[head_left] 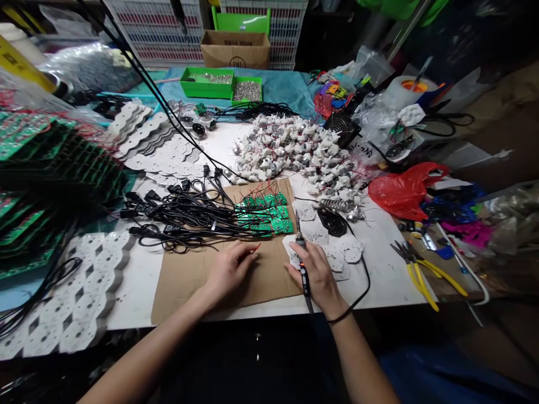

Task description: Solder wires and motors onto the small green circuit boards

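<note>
My right hand [315, 272] is wrapped around a soldering iron [305, 280] with a black handle and a small lit orange display. Its tip points away from me, over white perforated boards [332, 255]. My left hand [233, 266] hovers over or rests on a cardboard sheet [189, 275], fingers curled together. A bit of red shows at its fingertips; I cannot make out what it is. Just beyond lie small green circuit boards [265, 213] in rows, with thin red wires and black cables [185, 210] running off to the left.
A heap of white parts with motors [295, 146] lies behind the boards. Stacked green panels [50, 163] stand at left, near white board sheets [80, 292]. Yellow-handled pliers [416, 275] and a red bag [408, 191] are at right. Green trays [206, 87] sit at the back.
</note>
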Motion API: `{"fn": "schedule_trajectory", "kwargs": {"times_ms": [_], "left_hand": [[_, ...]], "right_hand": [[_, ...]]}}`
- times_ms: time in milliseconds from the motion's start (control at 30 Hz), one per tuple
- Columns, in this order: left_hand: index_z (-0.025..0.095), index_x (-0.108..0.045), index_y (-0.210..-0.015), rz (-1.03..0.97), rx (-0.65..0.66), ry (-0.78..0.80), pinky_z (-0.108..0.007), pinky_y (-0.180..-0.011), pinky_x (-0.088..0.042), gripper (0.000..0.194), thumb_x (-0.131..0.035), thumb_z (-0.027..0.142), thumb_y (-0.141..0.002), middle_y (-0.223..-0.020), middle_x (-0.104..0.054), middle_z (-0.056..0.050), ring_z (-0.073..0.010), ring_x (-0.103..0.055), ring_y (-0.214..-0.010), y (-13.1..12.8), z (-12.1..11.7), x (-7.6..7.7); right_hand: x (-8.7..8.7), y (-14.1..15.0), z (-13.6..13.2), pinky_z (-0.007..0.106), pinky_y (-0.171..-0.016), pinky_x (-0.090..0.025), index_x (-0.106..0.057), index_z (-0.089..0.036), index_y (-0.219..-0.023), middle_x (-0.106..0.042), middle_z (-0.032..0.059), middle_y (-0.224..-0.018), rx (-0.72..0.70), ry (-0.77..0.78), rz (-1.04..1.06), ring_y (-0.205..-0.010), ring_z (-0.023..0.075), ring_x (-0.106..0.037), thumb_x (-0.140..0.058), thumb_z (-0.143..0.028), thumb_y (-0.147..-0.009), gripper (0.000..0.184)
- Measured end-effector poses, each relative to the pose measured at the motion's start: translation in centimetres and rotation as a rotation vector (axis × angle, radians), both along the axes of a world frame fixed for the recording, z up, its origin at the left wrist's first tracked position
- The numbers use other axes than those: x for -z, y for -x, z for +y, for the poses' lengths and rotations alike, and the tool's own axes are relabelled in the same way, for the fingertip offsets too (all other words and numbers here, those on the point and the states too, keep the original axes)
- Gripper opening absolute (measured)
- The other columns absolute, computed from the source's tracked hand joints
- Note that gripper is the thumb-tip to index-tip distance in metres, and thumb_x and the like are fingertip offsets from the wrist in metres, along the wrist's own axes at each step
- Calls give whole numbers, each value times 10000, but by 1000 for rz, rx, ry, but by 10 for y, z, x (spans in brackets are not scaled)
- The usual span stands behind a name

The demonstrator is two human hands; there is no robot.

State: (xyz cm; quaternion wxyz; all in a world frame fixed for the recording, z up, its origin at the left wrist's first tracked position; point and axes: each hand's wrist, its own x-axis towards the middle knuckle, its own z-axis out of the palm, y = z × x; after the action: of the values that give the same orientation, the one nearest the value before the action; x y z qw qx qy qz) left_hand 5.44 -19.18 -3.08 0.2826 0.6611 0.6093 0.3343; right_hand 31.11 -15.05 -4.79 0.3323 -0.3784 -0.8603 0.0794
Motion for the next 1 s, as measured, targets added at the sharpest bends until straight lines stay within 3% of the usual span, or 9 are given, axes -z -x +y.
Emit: {"fn": "schedule_trajectory", "kwargs": {"times_ms": [400,567,733,1000], "left_hand": [[206,-757,-945,-66,-53,76,-292,-797,-524,120,-654,264,-968,-911,-760,-24,-170,-690,-850,-2,5,-7],[194,-762,-894,-59,-30,140,-289,-784,-493,113,-676,244,-949,-886,-762,-24,-168,-684,-834,-3,10,-12],[182,-789,-860,-74,-1,135,-278,-720,-462,142,-691,254,-934,-821,-728,-33,-160,-654,-772,-3,15,-15],[182,-790,-819,-229,-106,209,-275,-719,-477,158,-684,275,-890,-800,-744,-35,-162,-663,-752,-1,11,-15]], "right_hand": [[-9,23,3,524,-1065,-538,-423,-250,-1557,-591,168,-1371,-100,18,17,-1277,341,-594,-723,-270,-994,638],[-6,5,6,574,-1080,-515,-456,-239,-1530,-586,184,-1400,-5,31,30,-1308,361,-579,-682,-231,-1003,574],[-3,-13,6,500,-1033,-565,-467,-259,-1525,-614,151,-1343,5,63,40,-1227,319,-629,-621,-197,-1026,526],[-11,0,1,532,-1023,-551,-454,-251,-1516,-617,166,-1339,-82,6,53,-1230,327,-628,-634,-149,-1013,544]]}}
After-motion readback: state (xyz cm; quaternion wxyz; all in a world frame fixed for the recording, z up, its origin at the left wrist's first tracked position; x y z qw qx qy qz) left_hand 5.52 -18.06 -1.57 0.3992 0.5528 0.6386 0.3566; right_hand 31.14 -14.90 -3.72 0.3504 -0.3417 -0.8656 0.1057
